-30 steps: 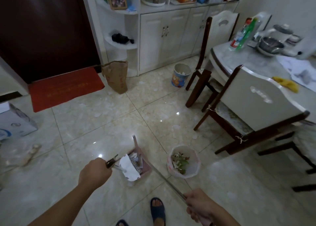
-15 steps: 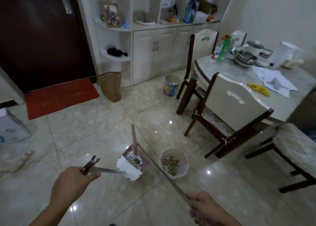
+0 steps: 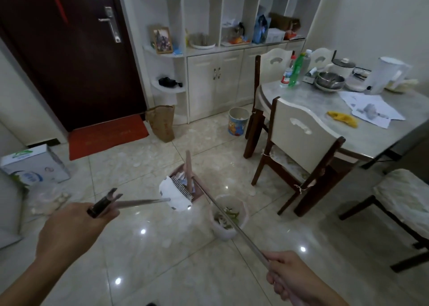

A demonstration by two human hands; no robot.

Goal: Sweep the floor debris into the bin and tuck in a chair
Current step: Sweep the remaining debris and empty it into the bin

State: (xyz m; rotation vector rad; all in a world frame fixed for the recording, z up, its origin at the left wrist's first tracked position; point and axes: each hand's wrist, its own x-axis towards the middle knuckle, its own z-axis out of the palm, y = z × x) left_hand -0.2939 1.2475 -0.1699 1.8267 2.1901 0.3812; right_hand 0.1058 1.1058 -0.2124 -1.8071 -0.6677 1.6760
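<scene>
Raised dustpan (image 3: 183, 185) now hangs beside bin (image 3: 228, 217); both hands (image 3: 69, 229) grip handles, chair (image 3: 299, 152) nearby.

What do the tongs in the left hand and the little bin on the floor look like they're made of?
The tongs look like bare metal: thin, grey arms with a dull sheen; the dark handle end may be plastic. The bin seems pale, translucent plastic or a bag-lined pail; its soft, cloudy rim leaves that open.

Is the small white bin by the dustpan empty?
No. The bin stands upright, open-topped, with green and pale scraps inside, beside the dustpan.
</scene>
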